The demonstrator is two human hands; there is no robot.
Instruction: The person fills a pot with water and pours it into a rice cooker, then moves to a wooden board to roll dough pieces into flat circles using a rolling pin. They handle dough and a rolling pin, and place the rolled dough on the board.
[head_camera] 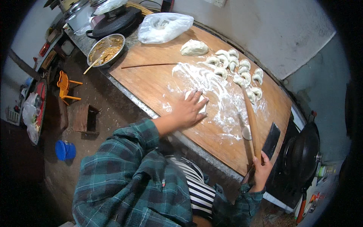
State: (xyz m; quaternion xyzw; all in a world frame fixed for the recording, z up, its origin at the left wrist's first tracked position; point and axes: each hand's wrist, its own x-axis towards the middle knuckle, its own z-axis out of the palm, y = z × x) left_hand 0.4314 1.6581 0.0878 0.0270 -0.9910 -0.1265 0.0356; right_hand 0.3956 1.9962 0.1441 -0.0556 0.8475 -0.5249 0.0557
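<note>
My left hand (189, 110) lies palm down, fingers spread, over a flat piece of white dough (203, 102) on the floured wooden board (147, 85). The dough's edges show around the fingers. In my right hand (262, 171) is one end of a wooden rolling pin (250, 122), which slants across the board's right side. Its far end reaches the folded dumplings (239, 80). A small round of dough (246, 132) sits beside the pin. Close to my right hand is a dark cleaver blade (271, 139).
A dough lump (194, 47), a thin brown stick (149, 65) and a plastic bag (166, 27) lie toward the back. A metal bowl of filling (109, 51) with a spoon stands left. A black wok (306, 151) is at right; an orange chair (64, 85) and blue bucket (65, 150) stand below.
</note>
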